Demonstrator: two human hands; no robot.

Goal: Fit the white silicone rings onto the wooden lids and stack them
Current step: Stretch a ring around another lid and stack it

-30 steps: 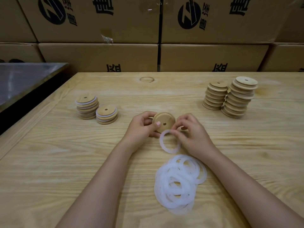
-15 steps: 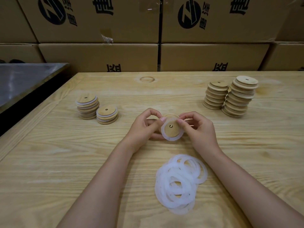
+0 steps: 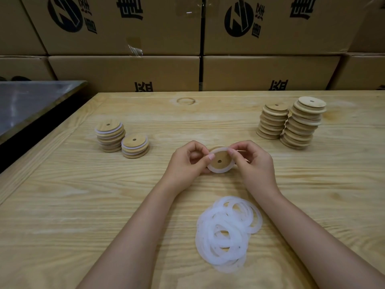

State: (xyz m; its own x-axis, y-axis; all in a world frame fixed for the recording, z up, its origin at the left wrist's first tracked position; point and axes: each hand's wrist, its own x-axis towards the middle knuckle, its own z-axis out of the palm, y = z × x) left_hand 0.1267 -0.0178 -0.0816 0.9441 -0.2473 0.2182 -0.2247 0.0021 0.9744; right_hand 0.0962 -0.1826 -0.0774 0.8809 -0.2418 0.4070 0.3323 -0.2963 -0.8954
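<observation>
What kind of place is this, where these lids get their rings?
Probably a small packing or assembly workshop: printed cardboard cartons stacked behind a wooden worktable, with stacks of bare wooden lids and a loose pile of silicone rings laid out.

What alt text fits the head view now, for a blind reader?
Left hand and right hand hold one wooden lid over the table, fingers pressing a white ring around its edge. A pile of loose rings lies nearer the person; two stacks of ringed lids stand at left, two stacks of bare lids at right, cardboard boxes behind.
</observation>
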